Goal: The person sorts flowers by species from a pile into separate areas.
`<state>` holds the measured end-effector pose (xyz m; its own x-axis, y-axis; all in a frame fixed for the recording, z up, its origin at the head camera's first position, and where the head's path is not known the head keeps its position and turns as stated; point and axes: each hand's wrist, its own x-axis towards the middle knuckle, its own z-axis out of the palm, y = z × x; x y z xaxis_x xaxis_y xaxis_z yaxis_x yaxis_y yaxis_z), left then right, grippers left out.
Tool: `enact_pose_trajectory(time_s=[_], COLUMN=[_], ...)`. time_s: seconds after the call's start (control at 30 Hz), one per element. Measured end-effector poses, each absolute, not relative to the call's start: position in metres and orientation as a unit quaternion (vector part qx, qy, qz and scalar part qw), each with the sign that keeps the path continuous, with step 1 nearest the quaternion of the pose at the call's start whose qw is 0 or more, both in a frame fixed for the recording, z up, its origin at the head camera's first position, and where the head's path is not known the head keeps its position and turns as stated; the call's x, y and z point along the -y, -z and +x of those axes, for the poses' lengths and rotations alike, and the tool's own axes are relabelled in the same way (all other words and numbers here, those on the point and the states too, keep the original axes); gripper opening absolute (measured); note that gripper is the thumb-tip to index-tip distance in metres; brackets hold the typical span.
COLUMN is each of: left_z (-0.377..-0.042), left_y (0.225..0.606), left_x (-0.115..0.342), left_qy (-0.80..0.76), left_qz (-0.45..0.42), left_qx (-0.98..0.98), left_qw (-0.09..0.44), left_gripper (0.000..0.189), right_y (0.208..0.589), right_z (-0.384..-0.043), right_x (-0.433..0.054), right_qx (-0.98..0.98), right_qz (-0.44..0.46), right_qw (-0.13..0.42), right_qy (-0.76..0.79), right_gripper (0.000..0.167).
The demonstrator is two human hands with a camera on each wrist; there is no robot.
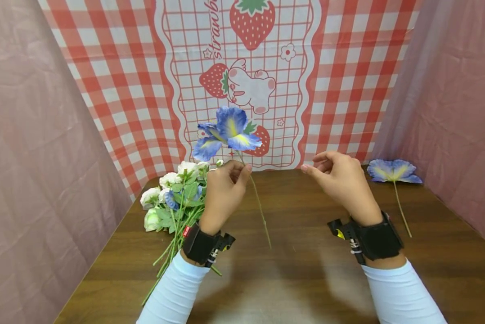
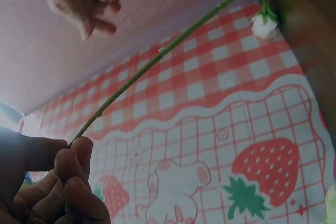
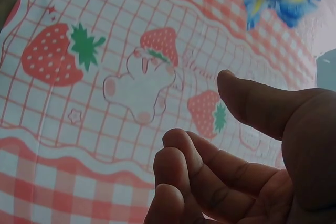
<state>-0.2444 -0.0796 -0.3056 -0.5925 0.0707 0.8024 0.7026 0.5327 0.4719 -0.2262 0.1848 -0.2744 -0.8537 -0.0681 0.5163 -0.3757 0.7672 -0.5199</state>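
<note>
A blue artificial iris [image 1: 231, 130] with yellow-streaked petals is held up over the table by my left hand [image 1: 225, 186]. Thumb and fingertips pinch its thin green stem [image 1: 260, 207] a little below the bloom, and the rest of the stem slants down to the right. The left wrist view shows this pinch on the stem [image 2: 147, 67] close up. Off to the right, my right hand [image 1: 341, 182] hovers with nothing in it. Its thumb and fingers are apart and loosely bent in the right wrist view.
White artificial roses [image 1: 169, 180] with green stems and some blue petals among them lie in a bunch left of my left hand. Another blue iris [image 1: 393, 172] lies at the table's right. Behind the wooden table [image 1: 307, 288] hangs a checked strawberry cloth [image 1: 348, 90].
</note>
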Motion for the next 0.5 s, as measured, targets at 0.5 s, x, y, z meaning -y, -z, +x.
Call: enact_pose_trajectory(time_s=[0.5], left_z=[-0.238], left_y=[0.309], left_x=[0.064], left_qy=[0.4], left_qz=[-0.271], left_qx=[0.797], left_qw=[0.362], left_gripper=[0.02], right_y=[0.285], right_z=[-0.219], right_x=[-0.147], right_qx=[0.914], right_qz=[0.187], right_qw=[0.191], right_qy=[-0.305], right_gripper=[0.032])
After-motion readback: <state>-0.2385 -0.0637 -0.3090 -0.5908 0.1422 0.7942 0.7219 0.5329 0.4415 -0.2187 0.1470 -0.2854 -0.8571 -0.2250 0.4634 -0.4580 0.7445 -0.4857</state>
